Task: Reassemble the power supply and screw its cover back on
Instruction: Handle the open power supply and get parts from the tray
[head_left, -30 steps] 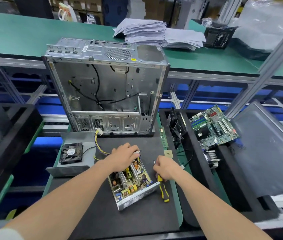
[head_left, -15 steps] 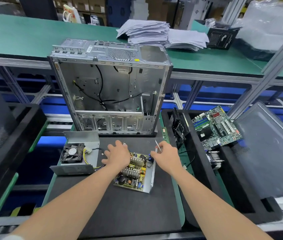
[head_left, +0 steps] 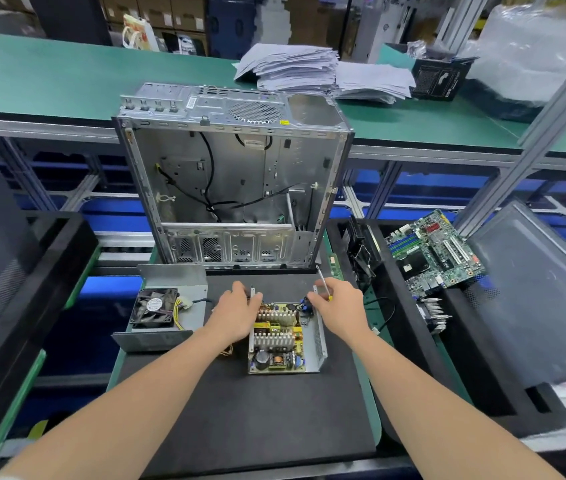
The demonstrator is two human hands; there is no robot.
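Open grey-metal PSU [head_left: 276,337] (yellow board), long axis fwd-back; L hand [head_left: 236,315] grips far wall, R hand [head_left: 342,311] pinches thin screwdriver [head_left: 321,283].

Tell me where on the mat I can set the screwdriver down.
Bare: the mat's near half, in front of the supply. Crowded: the far strip by the case, with the left hand, right hand, screwdriver and cover.
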